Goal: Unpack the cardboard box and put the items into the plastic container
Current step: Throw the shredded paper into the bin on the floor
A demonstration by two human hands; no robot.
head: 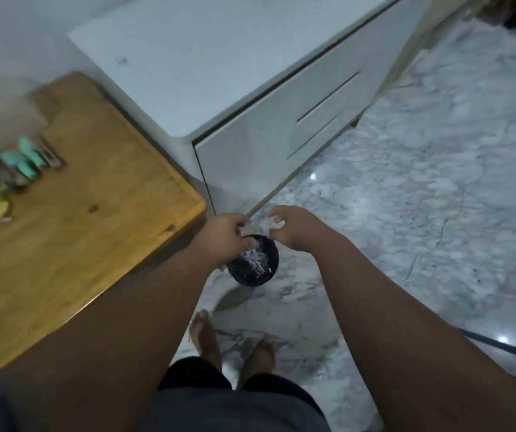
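We stand barefoot on a glossy, veined marble floor. At our left a wooden counter with a rounded corner carries blurred teal and green packets near its far-left edge; behind it is a smooth white cabinet. Over a round black bin of shredded paper, set on the floor just off the counter's corner, our left hand and right hand pinch a crumpled clear wrapper between them, fingers narrow on it. Open floor spreads rightward. We see neither cardboard box nor plastic container.
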